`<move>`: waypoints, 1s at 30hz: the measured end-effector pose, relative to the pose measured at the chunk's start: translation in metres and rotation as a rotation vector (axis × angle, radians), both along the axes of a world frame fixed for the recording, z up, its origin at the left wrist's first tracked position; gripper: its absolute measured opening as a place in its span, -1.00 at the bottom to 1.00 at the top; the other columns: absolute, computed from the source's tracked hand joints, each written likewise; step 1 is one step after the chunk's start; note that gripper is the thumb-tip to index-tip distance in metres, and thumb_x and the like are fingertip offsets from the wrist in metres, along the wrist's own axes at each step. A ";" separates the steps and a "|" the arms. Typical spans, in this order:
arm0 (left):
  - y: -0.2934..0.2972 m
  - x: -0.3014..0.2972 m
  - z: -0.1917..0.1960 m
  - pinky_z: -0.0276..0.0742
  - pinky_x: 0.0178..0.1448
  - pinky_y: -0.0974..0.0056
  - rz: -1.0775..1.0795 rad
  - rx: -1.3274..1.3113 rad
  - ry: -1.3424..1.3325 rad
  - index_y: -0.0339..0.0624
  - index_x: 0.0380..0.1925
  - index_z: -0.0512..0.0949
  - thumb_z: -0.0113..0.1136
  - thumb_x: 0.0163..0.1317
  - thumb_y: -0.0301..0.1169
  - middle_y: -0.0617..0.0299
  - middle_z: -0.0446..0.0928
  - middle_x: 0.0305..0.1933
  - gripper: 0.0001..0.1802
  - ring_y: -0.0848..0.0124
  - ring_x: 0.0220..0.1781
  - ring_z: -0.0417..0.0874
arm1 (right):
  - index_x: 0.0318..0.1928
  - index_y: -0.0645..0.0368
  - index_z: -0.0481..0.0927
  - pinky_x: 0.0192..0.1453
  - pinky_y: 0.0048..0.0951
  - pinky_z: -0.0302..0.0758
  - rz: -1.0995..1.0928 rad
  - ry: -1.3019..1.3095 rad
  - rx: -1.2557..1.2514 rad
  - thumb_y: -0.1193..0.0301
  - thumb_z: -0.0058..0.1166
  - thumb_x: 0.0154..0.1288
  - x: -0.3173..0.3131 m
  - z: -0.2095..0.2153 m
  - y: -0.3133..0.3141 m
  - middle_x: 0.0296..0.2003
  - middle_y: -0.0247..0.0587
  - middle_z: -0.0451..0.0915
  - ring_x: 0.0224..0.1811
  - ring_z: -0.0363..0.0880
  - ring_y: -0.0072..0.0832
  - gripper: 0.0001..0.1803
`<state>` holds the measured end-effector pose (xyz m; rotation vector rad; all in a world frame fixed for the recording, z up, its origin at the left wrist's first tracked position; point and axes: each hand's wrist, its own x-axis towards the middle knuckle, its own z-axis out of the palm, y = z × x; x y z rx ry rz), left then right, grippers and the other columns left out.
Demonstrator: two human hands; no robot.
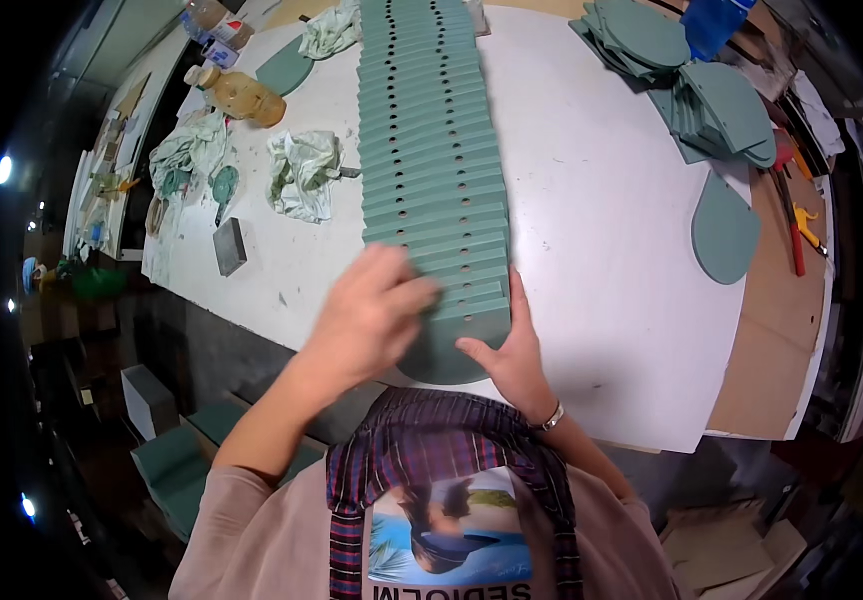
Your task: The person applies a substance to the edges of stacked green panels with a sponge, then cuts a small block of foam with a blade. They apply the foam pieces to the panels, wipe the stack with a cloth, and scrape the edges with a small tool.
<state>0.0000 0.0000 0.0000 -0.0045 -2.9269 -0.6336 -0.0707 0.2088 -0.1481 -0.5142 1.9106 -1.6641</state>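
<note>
A long row of overlapping green leather-like pieces (432,180) runs up the middle of the white table. Two lines of small dark holes follow its length. The nearest piece (457,345) shows its whole rounded end at the table's front edge. My left hand (372,310) is over the left side of the near pieces, its fingers curled and partly blurred; whatever they pinch is hidden. My right hand (519,355) grips the right edge of the nearest piece, thumb on top and fingers along the side of the row.
On the left are a crumpled cloth (304,175), a grey block (231,247), a bottle of yellowish liquid (240,97) and another cloth (190,150). Loose green pieces (717,110) pile up at the far right, with a single rounded piece (726,230) nearer. Red-handled pliers (790,225) lie beyond.
</note>
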 end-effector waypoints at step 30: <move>-0.001 0.012 -0.012 0.43 -0.29 0.23 0.260 -0.009 0.169 -0.30 -0.20 0.67 0.34 -0.14 -0.61 0.14 0.41 -0.43 -0.63 0.27 -0.38 0.49 | 0.55 0.25 -0.04 0.47 -0.21 0.29 0.009 -0.089 -0.097 0.32 0.49 0.02 -0.005 -0.004 0.004 0.41 0.16 0.25 0.43 0.32 -0.09 0.20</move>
